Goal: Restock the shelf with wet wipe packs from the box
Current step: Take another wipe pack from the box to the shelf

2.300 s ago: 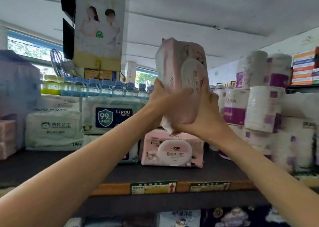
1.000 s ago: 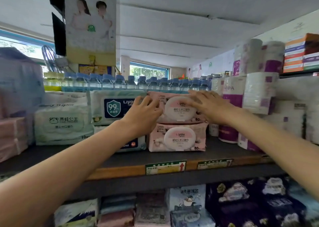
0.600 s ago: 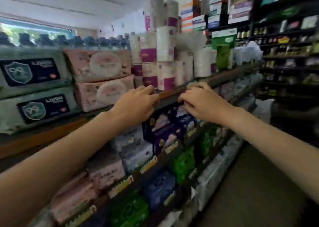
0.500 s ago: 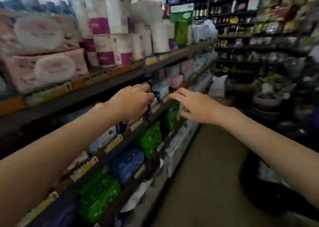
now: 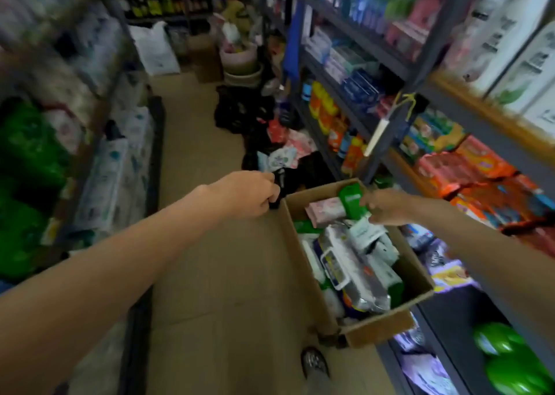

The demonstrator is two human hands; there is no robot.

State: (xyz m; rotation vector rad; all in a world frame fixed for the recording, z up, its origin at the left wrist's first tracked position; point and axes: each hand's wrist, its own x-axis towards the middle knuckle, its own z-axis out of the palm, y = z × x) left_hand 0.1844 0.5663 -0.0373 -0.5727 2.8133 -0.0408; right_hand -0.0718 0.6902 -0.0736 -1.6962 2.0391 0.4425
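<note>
Your left hand (image 5: 249, 195) hangs over the aisle floor (image 5: 210, 274), fingers loosely curled, holding nothing, just at 9 o'clock of the cardboard box (image 5: 378, 325)'s far corner. Your right hand (image 5: 386, 207) reaches over the box's far end; fingers touch a green pack (image 5: 350, 198), but grip cannot be told through blur. A pink wet wipe pack (image 5: 326, 211) lies beside it at 9 o'clock. More packs fill the box. Stocked shelving (image 5: 405, 73) stands at 3 o'clock of the box.
</note>
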